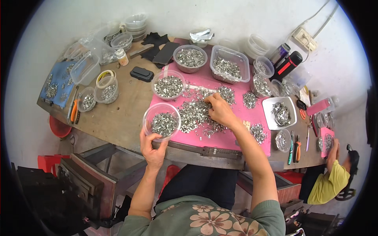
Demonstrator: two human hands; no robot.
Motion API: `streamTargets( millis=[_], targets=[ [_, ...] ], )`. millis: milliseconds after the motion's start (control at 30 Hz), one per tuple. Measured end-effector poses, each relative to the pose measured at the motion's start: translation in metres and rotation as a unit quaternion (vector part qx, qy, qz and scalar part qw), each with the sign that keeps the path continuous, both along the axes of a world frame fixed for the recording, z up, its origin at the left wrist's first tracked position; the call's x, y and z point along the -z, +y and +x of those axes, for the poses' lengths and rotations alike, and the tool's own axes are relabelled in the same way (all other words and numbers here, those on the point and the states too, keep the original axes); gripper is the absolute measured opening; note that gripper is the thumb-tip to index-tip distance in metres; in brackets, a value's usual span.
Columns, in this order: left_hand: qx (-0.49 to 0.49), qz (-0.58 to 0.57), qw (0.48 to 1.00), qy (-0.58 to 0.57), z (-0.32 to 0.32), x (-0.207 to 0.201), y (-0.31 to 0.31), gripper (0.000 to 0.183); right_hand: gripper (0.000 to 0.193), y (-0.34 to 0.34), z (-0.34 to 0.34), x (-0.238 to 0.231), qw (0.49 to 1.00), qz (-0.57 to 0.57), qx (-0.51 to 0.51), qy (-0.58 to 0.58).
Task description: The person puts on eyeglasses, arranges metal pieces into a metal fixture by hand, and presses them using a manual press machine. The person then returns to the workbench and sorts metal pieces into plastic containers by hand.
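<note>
My left hand (pixel 152 152) grips a round clear plastic tub (pixel 146 118) by its near side, at the front edge of the pink mat. Small shiny metal pieces (pixel 163 124) cover the tub's bottom. On the pink mat (pixel 252 118) a loose heap of similar metal pieces (pixel 192 115) is spread out. My right hand (pixel 221 112) reaches into the heap's right part, fingers bent together and pointing down. Whatever is between those fingertips is hidden. Just behind the left tub stands another round tub (pixel 168 87) filled with metal pieces.
Behind the heap stand a round tub (pixel 190 58) and a rectangular container (pixel 229 65) of pieces. A white square bowl (pixel 278 114) sits right, near pliers (pixel 297 149). Leftward lie a black case (pixel 141 74) and a phone (pixel 166 53). A co-worker in yellow (pixel 330 183) sits far right.
</note>
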State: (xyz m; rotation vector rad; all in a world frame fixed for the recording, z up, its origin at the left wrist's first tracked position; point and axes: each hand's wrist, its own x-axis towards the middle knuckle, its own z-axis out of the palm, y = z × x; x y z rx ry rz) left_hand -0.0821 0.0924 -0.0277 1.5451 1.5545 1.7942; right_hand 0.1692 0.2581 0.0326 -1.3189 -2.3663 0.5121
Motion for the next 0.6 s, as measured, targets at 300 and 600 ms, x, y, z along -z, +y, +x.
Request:
streamTargets(
  millis=[300,600],
  targets=[
    [0.013,0.024,0.993,-0.111,0.002,0.006,0.0,0.026,0.023,0.011,-0.034,0.005,0.994,0.034,-0.029,0.102],
    [0.008,0.034,0.988,-0.149,0.002,0.003,0.001,0.03,0.024,-0.01,-0.061,0.0,0.974,0.068,-0.19,0.103]
  ],
)
